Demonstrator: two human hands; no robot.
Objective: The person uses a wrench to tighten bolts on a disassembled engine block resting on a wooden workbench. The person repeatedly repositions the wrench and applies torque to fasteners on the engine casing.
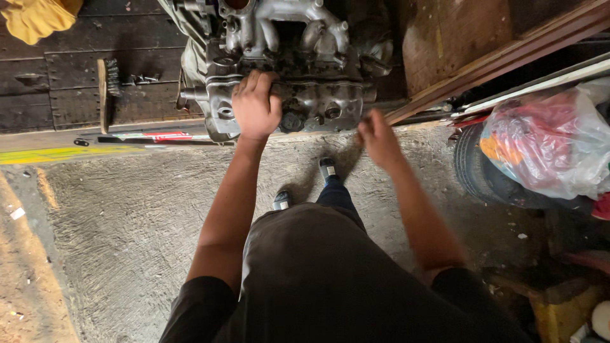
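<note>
Left hand (256, 106) grip curled onto engine block (286, 70), right hand (379, 136) blurred, grip loosely closed, touching nothing

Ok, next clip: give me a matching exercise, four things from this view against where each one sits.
Things:
1. left hand
2. right hand
3. wire brush
4. plastic bag

Places:
A. on the dark boards, left of the engine
B. far right, above a tyre
C. resting on the metal engine
D. in the air just in front of the engine, blurred

Pairs: 1-C, 2-D, 3-A, 4-B
</note>
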